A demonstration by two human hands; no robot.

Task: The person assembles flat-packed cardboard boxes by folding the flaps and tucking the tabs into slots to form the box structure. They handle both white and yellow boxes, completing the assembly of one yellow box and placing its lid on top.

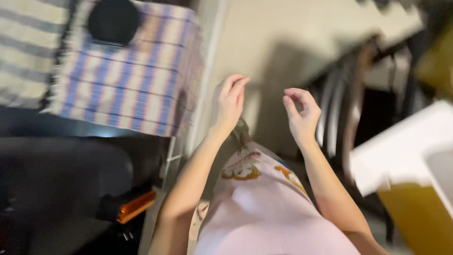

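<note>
Pink soft shirt below my raised hands: left hand loosely open, right hand fingers curled, both empty. Striped woven cloth well left; frame blurred.

This looks like a room in a home. A striped woven cloth with a fringe lies well out to the left of the left hand's fingers, cream tiled floor spreads beyond the fingertips, and dark chair legs stand just right of the right hand's fingers.
</note>
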